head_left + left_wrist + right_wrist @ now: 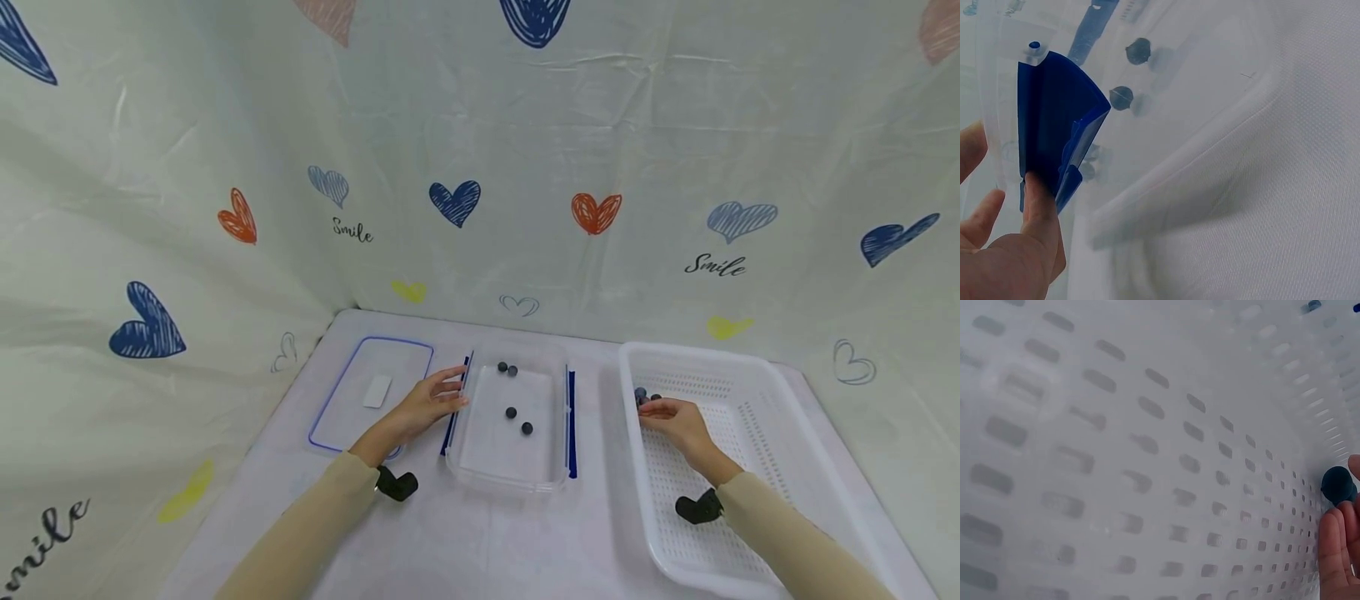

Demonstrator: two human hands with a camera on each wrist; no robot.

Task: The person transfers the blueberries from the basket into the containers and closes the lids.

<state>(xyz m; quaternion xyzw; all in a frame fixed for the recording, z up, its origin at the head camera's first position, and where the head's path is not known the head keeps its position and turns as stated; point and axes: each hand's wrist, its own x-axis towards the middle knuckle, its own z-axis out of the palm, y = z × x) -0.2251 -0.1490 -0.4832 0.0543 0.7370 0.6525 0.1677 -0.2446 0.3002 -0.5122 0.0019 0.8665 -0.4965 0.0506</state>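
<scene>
A clear plastic box [510, 479] with blue latches [1054, 119] holds several small dark round balls [527, 428] that look like blueberries. My left hand [431, 406] is at the box's left side, fingers loosely extended; in the left wrist view one fingertip touches the swung-out blue latch. Over on the right, my right hand [681, 425] reaches into a white perforated basket [806, 433], by its left wall. Its fingertips are at dark blueberries [640, 393]; in the right wrist view a blueberry [1337, 485] sits against the fingers, and whether they pinch it is hidden.
A clear lid [341, 392] with a blue rim and a white label lies flat left of the box. The white-covered table [517, 550] ends at a pale curtain [525, 150] printed with hearts. Dark wrist-camera mounts [397, 483] sit under both wrists.
</scene>
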